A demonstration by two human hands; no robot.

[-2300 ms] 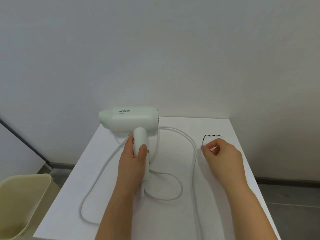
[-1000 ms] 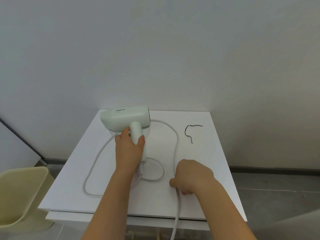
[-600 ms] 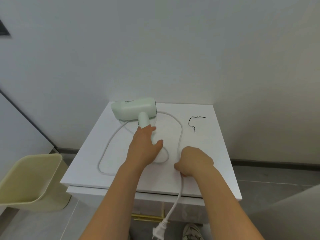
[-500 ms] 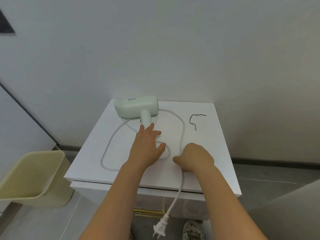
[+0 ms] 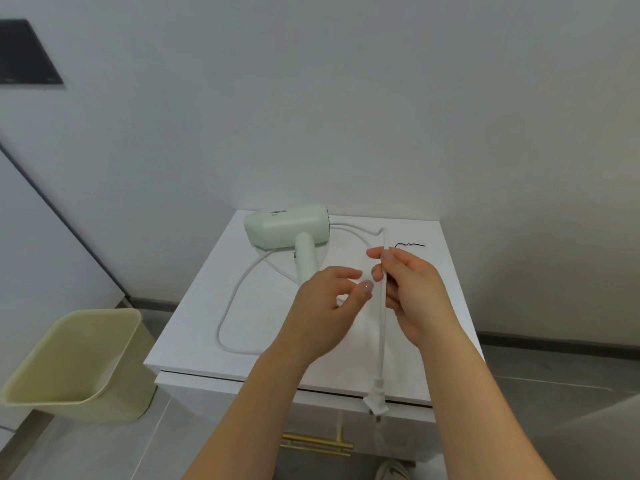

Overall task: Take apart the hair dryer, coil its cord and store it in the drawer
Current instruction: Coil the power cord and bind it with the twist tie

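Vertically, cord (image 5: 382, 327) in right hand (image 5: 414, 296)

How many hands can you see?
2. The left hand hovers open over the cabinet top, near the hair dryer's handle. The right hand pinches the white cord, whose plug hangs at the front edge. No others show.

A pale yellow plastic waste bin (image 5: 79, 358) stood on the grey tiled floor (image 5: 104, 452) at the left. A dark rectangular panel (image 5: 24, 53) sat high on the white wall (image 5: 346, 98); a dark skirting strip (image 5: 554, 348) ran along its foot.
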